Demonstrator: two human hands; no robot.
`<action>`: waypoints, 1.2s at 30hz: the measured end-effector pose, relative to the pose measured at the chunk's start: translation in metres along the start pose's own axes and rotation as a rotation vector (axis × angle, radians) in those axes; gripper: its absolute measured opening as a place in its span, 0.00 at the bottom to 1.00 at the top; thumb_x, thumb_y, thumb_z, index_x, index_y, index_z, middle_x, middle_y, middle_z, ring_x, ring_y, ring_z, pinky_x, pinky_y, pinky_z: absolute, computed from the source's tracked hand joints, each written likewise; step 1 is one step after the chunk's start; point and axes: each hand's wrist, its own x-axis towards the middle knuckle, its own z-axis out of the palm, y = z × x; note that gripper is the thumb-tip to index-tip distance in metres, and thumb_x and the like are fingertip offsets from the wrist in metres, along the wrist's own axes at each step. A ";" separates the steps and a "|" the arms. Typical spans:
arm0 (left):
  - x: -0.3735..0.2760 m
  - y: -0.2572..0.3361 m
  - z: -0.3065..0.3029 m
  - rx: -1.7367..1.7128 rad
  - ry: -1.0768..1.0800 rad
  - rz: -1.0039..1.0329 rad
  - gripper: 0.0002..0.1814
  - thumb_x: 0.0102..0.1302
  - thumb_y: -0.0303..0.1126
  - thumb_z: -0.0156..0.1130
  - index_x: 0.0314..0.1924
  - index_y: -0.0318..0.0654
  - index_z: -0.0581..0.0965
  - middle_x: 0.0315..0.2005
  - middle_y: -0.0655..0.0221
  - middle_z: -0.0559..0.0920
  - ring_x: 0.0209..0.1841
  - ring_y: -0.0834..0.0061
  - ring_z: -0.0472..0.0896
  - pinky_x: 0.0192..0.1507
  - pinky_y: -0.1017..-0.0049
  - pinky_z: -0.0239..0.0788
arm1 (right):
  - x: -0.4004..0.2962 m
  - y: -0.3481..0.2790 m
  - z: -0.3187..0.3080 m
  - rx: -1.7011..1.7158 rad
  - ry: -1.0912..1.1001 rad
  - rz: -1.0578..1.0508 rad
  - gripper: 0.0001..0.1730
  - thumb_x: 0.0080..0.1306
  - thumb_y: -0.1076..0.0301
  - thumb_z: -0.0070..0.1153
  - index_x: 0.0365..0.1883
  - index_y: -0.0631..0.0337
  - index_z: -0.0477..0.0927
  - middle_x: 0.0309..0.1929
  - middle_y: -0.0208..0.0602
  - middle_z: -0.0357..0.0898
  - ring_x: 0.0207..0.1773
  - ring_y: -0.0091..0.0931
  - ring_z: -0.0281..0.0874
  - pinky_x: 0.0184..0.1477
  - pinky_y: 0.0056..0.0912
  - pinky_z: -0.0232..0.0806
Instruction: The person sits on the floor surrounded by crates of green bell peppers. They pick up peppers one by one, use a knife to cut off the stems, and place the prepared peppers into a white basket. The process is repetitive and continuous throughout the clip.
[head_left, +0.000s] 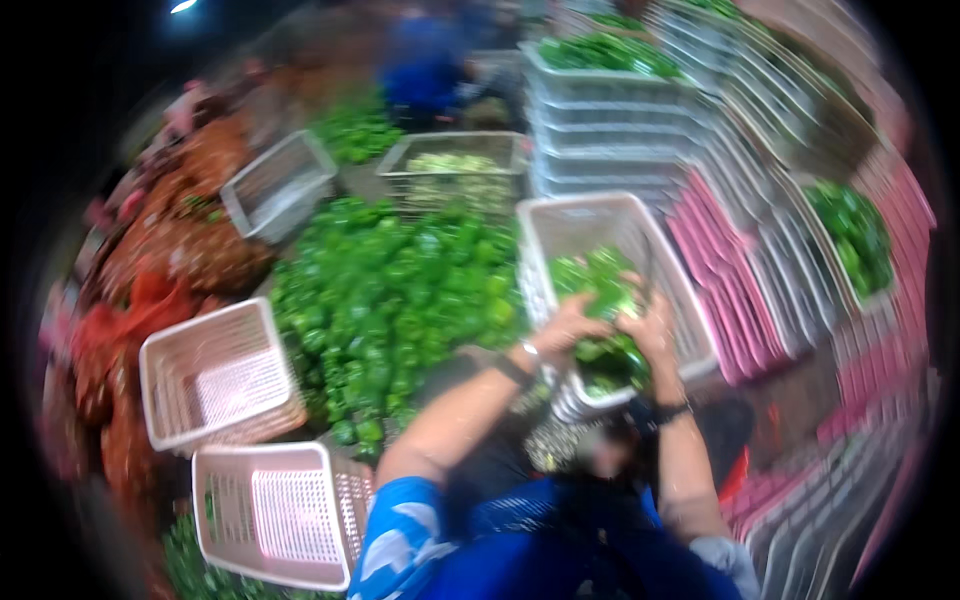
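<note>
Both my hands are inside a whitish plastic crate (684, 307) that holds green vegetables and leafy pieces. Fingers of my left hand (574, 326) and my right hand (651, 330) meet around a green pepper (609, 300) with a pale end; motion blur hides its exact outline. A thin dark strip (647, 259) stands just beyond my right fingers, too blurred to name. Nearer me in the crate, dark green peppers (611, 364) lie below my hands. Left of the crate spreads a large heap of green peppers (397, 292).
Two pale pink baskets (262, 360) (300, 517) and a grey crate (281, 187) stand left, near red mesh sacks (150, 307). Ahead is a crate of pale pieces (454, 176). Stacked crates (611, 120) and pink crates (720, 277) rise right. A person in blue (424, 64) is at the back.
</note>
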 end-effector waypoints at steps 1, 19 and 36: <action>-0.010 0.013 0.005 -0.035 0.036 -0.045 0.35 0.58 0.24 0.69 0.66 0.30 0.70 0.49 0.63 0.82 0.46 0.76 0.84 0.49 0.75 0.79 | -0.007 -0.019 -0.004 0.325 -0.010 0.115 0.34 0.50 0.70 0.66 0.59 0.64 0.78 0.43 0.32 0.82 0.43 0.24 0.79 0.47 0.27 0.71; -0.056 0.109 -0.085 0.096 0.609 0.463 0.22 0.65 0.29 0.68 0.60 0.38 0.78 0.50 0.73 0.82 0.45 0.84 0.77 0.43 0.82 0.65 | 0.186 -0.128 0.034 -0.075 0.366 -0.394 0.26 0.64 0.62 0.66 0.60 0.62 0.81 0.42 0.38 0.87 0.42 0.23 0.81 0.48 0.30 0.73; -0.181 -0.146 -0.389 1.213 1.395 0.080 0.18 0.55 0.32 0.68 0.45 0.34 0.81 0.40 0.50 0.83 0.46 0.50 0.80 0.50 0.57 0.73 | 0.027 0.037 0.078 -0.296 -0.015 0.065 0.11 0.62 0.74 0.59 0.43 0.66 0.83 0.26 0.36 0.79 0.26 0.21 0.71 0.31 0.28 0.64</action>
